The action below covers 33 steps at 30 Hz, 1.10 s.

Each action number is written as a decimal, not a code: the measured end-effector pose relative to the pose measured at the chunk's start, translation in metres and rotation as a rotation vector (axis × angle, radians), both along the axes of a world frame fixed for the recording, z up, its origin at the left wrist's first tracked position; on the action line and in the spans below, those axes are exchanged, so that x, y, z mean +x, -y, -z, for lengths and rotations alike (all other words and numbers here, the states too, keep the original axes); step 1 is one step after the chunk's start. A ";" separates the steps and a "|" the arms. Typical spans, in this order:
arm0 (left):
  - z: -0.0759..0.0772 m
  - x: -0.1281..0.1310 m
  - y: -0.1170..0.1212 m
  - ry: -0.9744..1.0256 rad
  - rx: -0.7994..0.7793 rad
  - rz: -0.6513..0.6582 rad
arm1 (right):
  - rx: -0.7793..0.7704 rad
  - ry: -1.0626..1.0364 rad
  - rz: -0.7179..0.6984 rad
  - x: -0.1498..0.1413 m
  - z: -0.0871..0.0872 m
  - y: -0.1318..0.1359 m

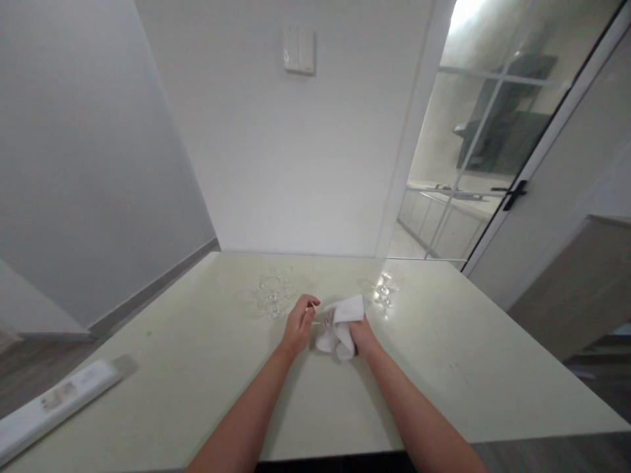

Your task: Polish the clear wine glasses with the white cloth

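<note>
My right hand (361, 334) is closed on a crumpled white cloth (340, 325) over the middle of a pale table (207, 368). The cloth is wrapped around a small clear glass item (327, 320), mostly hidden. My left hand (298, 323) is curled beside it, its fingertips pinching at the near end of that glass. A group of clear glasses (274, 292) stands just beyond my left hand. Another clear glass (385, 290) stands beyond my right hand.
A long white box (54, 402) lies at the table's left front edge. A white wall with a light switch (298, 50) rises right behind the table. A glass door with a black handle (513, 194) is at the right.
</note>
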<state>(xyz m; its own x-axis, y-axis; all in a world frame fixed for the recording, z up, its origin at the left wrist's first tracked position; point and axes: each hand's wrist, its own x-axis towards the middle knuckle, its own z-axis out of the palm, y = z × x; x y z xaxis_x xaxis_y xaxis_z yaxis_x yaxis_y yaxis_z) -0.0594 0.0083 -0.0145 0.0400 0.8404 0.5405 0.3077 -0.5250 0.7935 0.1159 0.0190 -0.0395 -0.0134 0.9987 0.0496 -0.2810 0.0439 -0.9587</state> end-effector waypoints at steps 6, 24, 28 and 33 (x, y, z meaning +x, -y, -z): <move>-0.003 -0.003 0.009 -0.223 0.265 0.125 | -0.223 -0.128 0.075 -0.005 -0.007 0.000; 0.009 -0.004 -0.024 0.115 -0.407 -0.150 | 0.367 0.331 -0.025 -0.001 -0.003 0.008; 0.013 -0.003 -0.026 0.121 -0.408 -0.132 | 0.400 0.395 0.018 -0.001 0.003 0.005; 0.016 -0.003 -0.025 0.114 -0.410 -0.099 | 0.365 0.373 -0.018 0.000 -0.004 0.007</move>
